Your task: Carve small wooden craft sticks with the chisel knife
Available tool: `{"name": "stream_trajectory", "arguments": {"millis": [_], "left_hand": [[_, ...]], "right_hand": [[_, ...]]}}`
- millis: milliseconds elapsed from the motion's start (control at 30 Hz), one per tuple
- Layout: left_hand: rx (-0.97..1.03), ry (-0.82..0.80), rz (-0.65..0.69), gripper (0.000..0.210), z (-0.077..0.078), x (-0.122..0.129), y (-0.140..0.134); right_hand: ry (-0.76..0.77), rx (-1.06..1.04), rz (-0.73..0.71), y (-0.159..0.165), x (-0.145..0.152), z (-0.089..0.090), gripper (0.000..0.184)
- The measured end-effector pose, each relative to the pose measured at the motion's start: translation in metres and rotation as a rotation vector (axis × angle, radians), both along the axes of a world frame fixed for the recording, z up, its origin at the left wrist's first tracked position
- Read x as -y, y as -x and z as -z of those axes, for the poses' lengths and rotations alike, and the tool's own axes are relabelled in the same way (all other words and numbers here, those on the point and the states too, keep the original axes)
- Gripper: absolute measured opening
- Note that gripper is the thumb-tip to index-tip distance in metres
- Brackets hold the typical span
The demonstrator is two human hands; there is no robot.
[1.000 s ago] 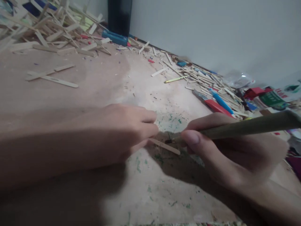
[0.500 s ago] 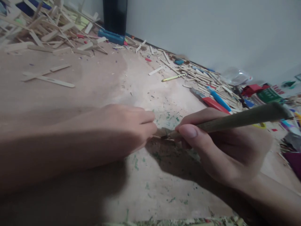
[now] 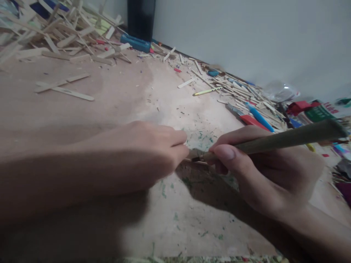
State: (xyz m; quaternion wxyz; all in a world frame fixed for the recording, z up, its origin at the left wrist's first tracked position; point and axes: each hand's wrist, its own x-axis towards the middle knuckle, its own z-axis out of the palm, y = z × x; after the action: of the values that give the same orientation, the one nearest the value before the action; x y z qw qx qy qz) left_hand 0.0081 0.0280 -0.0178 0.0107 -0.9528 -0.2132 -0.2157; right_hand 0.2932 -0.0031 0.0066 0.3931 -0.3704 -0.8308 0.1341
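A second ago we saw the broad face and rounded end of the stick (image 3: pixel 202 164); now it shows us only a narrow strip, its outer end running behind the fingers of the right hand (image 3: pixel 263 171). The dark tip of the tool (image 3: pixel 290 138) appears to meet it just beside the left hand (image 3: pixel 156 146). Around us on the table (image 3: pixel 117 113), green bits (image 3: pixel 203 138) lie scattered, and two crossed sticks (image 3: pixel 65 88) rest farther left, below a loose pile (image 3: pixel 68 38). Past the right hand we see a red cutter (image 3: pixel 253 121) and a blue pen (image 3: pixel 260 117), beside more thin sticks (image 3: pixel 241 89). The two hands cover both ends of the stick, so we cannot tell its full length. Our left forearm lies low across the table, the fingers curled down and pinching the stick. Our right hand grips the tool between thumb and fingers, pen-like, its handle slanting up to the right.
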Motion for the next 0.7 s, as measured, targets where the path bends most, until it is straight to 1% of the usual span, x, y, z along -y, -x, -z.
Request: {"name": "stream_trajectory", "arguments": {"millis": [133,400,567,700], "left_hand": [[0.063,-0.02,-0.007,0.036,0.009,-0.001,0.001],[0.14,0.036,0.03,0.035,0.014,-0.002,-0.001],[0.159,0.073,0.049,0.033,0.017,-0.005,0.001],[0.184,0.103,0.064,0.023,0.019,-0.008,0.0]], "right_hand": [[-0.017,0.008,-0.032,0.0,0.0,-0.002,0.034],[-0.009,0.049,-0.033,0.004,0.001,-0.012,0.031],[-0.003,0.05,-0.029,0.003,0.002,-0.01,0.031],[-0.016,0.025,-0.016,0.003,0.001,-0.007,0.033]]}}
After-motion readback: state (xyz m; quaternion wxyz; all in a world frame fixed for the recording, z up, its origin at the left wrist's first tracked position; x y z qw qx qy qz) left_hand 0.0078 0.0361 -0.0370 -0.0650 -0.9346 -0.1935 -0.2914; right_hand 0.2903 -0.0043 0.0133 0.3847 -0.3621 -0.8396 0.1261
